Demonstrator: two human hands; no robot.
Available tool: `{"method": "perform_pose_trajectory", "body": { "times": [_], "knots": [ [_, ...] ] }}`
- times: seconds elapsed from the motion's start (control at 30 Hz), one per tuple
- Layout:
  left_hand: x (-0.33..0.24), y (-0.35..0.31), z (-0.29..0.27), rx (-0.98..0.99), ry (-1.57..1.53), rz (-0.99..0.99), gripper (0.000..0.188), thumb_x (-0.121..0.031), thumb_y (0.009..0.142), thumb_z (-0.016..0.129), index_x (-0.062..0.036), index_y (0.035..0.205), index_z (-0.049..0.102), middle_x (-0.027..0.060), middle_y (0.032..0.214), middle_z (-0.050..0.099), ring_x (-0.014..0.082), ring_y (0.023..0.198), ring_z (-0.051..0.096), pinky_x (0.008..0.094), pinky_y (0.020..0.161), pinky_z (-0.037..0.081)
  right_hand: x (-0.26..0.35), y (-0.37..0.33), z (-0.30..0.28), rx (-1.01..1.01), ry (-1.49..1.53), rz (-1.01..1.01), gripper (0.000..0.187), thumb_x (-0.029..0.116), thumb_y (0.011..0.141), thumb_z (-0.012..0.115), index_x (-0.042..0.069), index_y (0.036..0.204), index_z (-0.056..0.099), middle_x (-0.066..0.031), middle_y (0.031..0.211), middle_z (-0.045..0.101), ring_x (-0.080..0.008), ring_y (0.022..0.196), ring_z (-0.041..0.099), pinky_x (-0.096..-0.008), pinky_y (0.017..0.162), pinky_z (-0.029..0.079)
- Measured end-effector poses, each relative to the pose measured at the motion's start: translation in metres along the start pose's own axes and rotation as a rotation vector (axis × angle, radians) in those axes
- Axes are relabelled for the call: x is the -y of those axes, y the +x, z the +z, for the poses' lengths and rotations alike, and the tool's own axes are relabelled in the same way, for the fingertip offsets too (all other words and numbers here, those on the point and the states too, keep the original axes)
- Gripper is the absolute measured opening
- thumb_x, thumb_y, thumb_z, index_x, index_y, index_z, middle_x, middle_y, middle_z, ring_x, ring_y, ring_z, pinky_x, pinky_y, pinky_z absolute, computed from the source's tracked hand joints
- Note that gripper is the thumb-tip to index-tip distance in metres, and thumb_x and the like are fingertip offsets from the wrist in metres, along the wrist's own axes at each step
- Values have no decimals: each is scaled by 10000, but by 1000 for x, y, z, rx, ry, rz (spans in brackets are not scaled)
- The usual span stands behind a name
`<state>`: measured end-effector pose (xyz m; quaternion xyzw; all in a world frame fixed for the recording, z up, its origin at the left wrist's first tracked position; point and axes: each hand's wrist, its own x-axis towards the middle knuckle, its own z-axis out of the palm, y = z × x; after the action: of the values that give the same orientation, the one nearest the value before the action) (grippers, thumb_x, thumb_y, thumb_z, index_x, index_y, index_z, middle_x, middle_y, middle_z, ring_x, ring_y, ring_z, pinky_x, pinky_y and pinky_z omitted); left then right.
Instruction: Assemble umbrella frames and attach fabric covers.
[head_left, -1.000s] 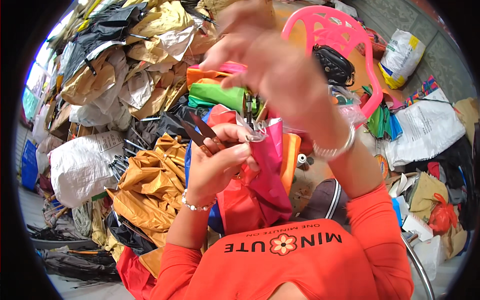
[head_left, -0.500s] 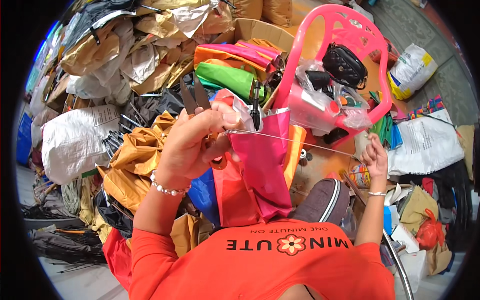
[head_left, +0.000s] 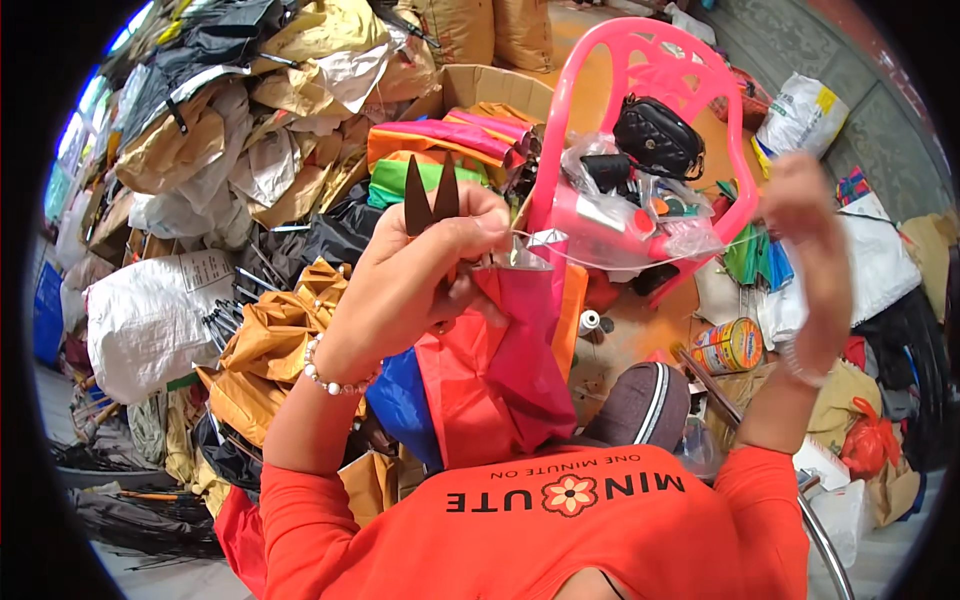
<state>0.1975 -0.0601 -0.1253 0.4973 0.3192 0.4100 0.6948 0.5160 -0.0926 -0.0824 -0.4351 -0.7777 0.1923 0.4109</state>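
Observation:
My left hand [head_left: 425,270] is closed around a pair of scissors whose dark, pointed blades [head_left: 432,195] stick up past the fingers, slightly apart. Its thumb and forefinger also pinch the top edge of a pink and red fabric piece [head_left: 510,350], which hangs down to my lap. From this edge a thin pale thread [head_left: 625,268] runs slackly rightward to my right hand [head_left: 808,220]. That hand is raised at the right and smeared by motion; its fingers look curled in, on the thread's end.
A pink plastic chair [head_left: 545,150] ahead holds a black quilted bag [head_left: 655,138] and clear plastic packets. Folded colourful fabric fills a cardboard box [head_left: 495,88]. Orange-brown fabric [head_left: 275,345] and a white sack [head_left: 155,320] lie left. A tin [head_left: 730,345] stands right.
My right hand has swung up and outward to the right, and the thread now hangs in a looser curve. My left hand has tilted, bringing the scissor blades more upright.

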Motion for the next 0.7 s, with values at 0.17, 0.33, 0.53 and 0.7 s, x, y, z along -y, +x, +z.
{"method": "perform_pose_trajectory", "body": {
  "times": [0.17,0.33,0.53,0.7],
  "knots": [
    [5,-2,-2,51,-202,-63,92,-122,862,514,-30,859,518,2,644,479,40,398,344,220,437,474,45,43,97,273,-271,-390,226,31,659,573,109,865,621,-41,825,443,-208,717,381,-282,703,315],
    [20,-15,0,2,-244,45,102,-135,902,470,-34,901,485,-2,664,463,39,398,332,225,472,495,56,55,121,119,-427,-450,121,64,737,557,85,854,576,-25,684,450,-199,629,417,-287,640,333],
    [44,-26,19,-213,-198,259,115,-140,917,454,-28,909,482,-8,611,436,37,401,333,225,495,506,53,44,119,312,-106,-171,70,90,811,506,59,873,514,-20,639,484,-138,536,437,-251,544,339],
    [45,-26,11,-150,-149,219,140,-151,904,480,-12,924,493,10,618,461,43,397,340,209,467,467,31,60,116,291,575,139,100,147,914,396,60,946,433,-74,688,588,-107,470,496,-193,441,384]
  ]
}}
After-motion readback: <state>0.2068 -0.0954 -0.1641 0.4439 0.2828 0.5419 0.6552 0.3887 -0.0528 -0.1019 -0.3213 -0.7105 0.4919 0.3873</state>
